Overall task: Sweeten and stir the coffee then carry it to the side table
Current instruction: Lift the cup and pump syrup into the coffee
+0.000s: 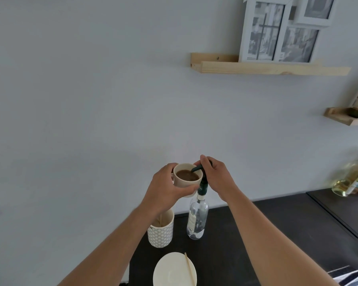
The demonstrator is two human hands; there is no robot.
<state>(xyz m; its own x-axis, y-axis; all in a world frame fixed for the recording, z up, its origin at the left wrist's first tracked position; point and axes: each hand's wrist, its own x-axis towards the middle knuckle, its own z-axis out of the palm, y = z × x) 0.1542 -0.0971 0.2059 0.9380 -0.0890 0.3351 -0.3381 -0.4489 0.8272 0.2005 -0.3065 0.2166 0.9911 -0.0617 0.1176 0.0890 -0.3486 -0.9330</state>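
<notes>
My left hand [165, 188] holds a cream cup of brown coffee [187, 176] up in the air, level with the top of a clear syrup bottle [197, 217]. The bottle stands on the dark counter and carries a dark green pump [203, 183]. My right hand [217, 176] rests on the pump head with its fingers closed over it. The pump's spout reaches over the cup's rim, above the coffee. A cream saucer [170, 271] lies at the near counter edge with a thin wooden stirrer [190, 269] across it.
A patterned white pot [161, 232] with sticks stands left of the bottle, partly behind my left forearm. The dark counter [267, 234] stretches right to bottles [351, 180] at the wall. Wooden shelves [273, 68] with picture frames hang above. A striped cloth [351, 275] lies bottom right.
</notes>
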